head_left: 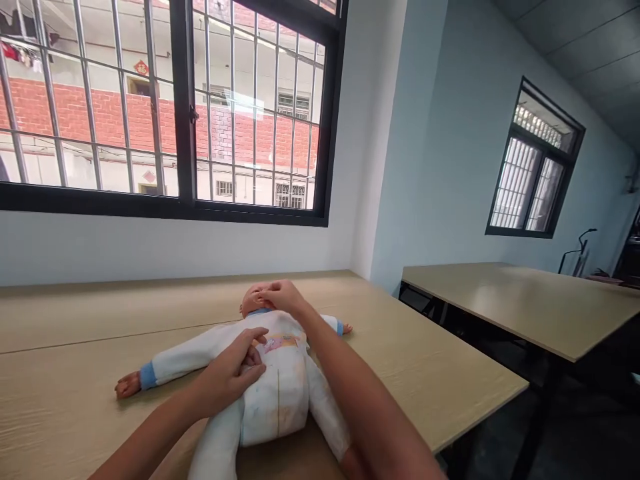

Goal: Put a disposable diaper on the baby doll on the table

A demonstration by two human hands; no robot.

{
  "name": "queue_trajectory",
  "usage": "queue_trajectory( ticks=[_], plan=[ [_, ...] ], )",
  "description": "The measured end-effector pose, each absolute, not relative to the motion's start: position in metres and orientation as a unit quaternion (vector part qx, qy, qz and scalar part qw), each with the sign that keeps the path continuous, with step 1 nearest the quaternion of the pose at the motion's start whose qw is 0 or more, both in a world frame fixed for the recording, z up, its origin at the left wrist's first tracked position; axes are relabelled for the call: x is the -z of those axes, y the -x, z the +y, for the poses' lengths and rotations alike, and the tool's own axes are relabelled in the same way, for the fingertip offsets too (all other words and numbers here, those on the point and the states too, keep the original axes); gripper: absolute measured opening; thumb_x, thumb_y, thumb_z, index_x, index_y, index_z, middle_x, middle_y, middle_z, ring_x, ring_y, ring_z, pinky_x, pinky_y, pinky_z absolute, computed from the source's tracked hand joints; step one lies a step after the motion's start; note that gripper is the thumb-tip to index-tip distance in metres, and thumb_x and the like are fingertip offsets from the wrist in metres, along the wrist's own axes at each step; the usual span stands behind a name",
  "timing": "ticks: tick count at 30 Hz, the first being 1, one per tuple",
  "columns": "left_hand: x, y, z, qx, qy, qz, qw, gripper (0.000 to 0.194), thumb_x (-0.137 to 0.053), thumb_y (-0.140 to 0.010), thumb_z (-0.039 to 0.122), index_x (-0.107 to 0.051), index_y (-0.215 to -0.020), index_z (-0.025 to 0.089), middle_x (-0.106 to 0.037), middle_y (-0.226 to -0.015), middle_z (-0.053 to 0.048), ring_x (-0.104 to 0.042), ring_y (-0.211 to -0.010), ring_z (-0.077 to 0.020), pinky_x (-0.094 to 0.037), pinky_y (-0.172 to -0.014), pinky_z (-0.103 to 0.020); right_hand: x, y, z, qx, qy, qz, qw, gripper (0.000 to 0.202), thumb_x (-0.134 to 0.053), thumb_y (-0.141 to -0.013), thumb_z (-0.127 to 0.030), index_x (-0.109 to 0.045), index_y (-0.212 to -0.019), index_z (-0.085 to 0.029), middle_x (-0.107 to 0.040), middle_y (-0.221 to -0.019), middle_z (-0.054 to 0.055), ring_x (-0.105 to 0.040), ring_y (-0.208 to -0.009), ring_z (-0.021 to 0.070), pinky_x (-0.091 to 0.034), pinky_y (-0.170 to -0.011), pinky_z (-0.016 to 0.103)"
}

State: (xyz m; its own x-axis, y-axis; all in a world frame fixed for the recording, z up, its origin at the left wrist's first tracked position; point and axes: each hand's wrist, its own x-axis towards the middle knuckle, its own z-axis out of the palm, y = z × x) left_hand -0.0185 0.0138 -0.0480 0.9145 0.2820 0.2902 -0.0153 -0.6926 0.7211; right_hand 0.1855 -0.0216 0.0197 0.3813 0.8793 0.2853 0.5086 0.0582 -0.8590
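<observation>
A baby doll (285, 393) lies on its back on the wooden table, its arms spread out and its head towards the window wall. It wears a white top with blue cuffs, white leg coverings and a white diaper with a colourful printed band. My left hand (243, 363) rests by the doll's belly at the diaper, its fingers loosely curled and apart, holding nothing. Up at the doll's face, my right hand (284, 295) touches the mouth and cheek area with its fingers drawn together. Whatever may be between those fingertips is hidden, and the hand covers part of the face.
The light wooden table (410, 360) has a seam across it and ends at an edge on the right. Beyond a gap stands a second table (525, 297). A barred window (185, 200) and a pale wall (150, 247) rise behind the doll.
</observation>
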Motion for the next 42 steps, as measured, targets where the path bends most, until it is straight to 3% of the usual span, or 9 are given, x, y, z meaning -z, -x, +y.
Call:
queue_trajectory(
  ticks=[3, 9, 12, 17, 23, 29, 36, 42],
  plan=[
    [0.045, 0.013, 0.012, -0.175, -0.906, 0.081, 0.378, 0.057, -0.054, -0.092, 0.042, -0.041, -0.144, 0.022, -0.056, -0.088, 0.000, -0.053, -0.077, -0.0187, -0.047, -0.074, -0.032, -0.018, -0.219, -0.056, -0.206, 0.700, -0.439, 0.524, 0.018, -0.073, -0.073, -0.022, -0.058, -0.063, -0.017, -0.062, -0.058, 0.000, -0.058, -0.058, 0.0117, -0.043, -0.053, 0.022],
    [0.052, 0.007, 0.010, -0.257, -0.885, 0.117, 0.370, 0.045, -0.057, -0.088, 0.042, -0.052, -0.127, 0.020, -0.054, -0.080, 0.002, -0.053, -0.073, -0.0197, -0.044, -0.069, -0.032, 0.020, -0.243, -0.105, -0.225, 0.731, -0.397, 0.507, 0.017, -0.067, -0.076, -0.021, -0.057, -0.062, -0.017, -0.063, -0.060, 0.000, -0.056, -0.053, 0.0101, -0.041, -0.048, 0.021],
    [0.055, 0.007, 0.009, -0.300, -0.885, 0.157, 0.320, 0.043, -0.062, -0.083, 0.042, -0.056, -0.119, 0.019, -0.057, -0.081, 0.001, -0.056, -0.074, -0.0212, -0.044, -0.069, -0.033, 0.044, -0.245, -0.115, -0.248, 0.718, -0.397, 0.515, 0.020, -0.067, -0.077, -0.029, -0.057, -0.064, -0.018, -0.061, -0.059, -0.001, -0.052, -0.051, 0.0088, -0.038, -0.046, 0.020],
    [0.049, 0.012, 0.010, -0.308, -0.896, 0.193, 0.257, 0.043, -0.061, -0.085, 0.052, -0.063, -0.112, 0.019, -0.063, -0.101, -0.006, -0.057, -0.081, -0.0227, -0.043, -0.076, -0.035, 0.071, -0.248, -0.122, -0.320, 0.663, -0.402, 0.544, 0.031, -0.073, -0.073, -0.044, -0.059, -0.068, -0.017, -0.059, -0.060, -0.003, -0.046, -0.048, 0.0068, -0.034, -0.045, 0.021],
    [0.047, 0.018, 0.024, -0.270, -0.890, 0.201, 0.308, 0.043, -0.052, -0.092, 0.059, -0.066, -0.107, 0.022, -0.053, -0.075, 0.001, -0.050, -0.071, -0.0204, -0.038, -0.066, -0.032, 0.071, -0.246, -0.134, -0.364, 0.587, -0.452, 0.565, 0.038, -0.083, -0.069, -0.046, -0.059, -0.073, -0.017, -0.050, -0.057, -0.007, -0.037, -0.048, 0.0056, -0.024, -0.045, 0.022],
    [0.049, 0.020, 0.030, -0.267, -0.888, 0.160, 0.339, 0.031, -0.058, -0.092, 0.052, -0.066, -0.095, 0.023, -0.061, -0.091, -0.001, -0.049, -0.076, -0.0181, -0.039, -0.070, -0.030, 0.071, -0.234, -0.132, -0.378, 0.599, -0.464, 0.532, 0.041, -0.080, -0.076, -0.050, -0.056, -0.071, -0.017, -0.052, -0.058, -0.005, -0.041, -0.049, 0.0068, -0.029, -0.046, 0.022],
    [0.043, 0.026, 0.033, -0.192, -0.808, 0.127, 0.542, 0.032, -0.064, -0.089, 0.055, -0.064, -0.092, 0.023, -0.064, -0.104, -0.002, -0.054, -0.086, -0.0185, -0.042, -0.069, -0.027, 0.073, -0.230, -0.129, -0.373, 0.613, -0.463, 0.520, 0.042, -0.075, -0.082, -0.053, -0.054, -0.069, -0.017, -0.055, -0.063, -0.003, -0.045, -0.051, 0.0077, -0.036, -0.049, 0.023],
    [0.044, 0.018, 0.022, -0.229, -0.865, 0.145, 0.422, 0.036, -0.063, -0.088, 0.057, -0.069, -0.099, 0.023, -0.068, -0.098, -0.003, -0.057, -0.091, -0.0227, -0.043, -0.079, -0.033, 0.073, -0.227, -0.129, -0.354, 0.627, -0.469, 0.511, 0.042, -0.075, -0.083, -0.052, -0.055, -0.070, -0.018, -0.054, -0.063, -0.003, -0.046, -0.053, 0.0084, -0.037, -0.049, 0.023]
  ],
)
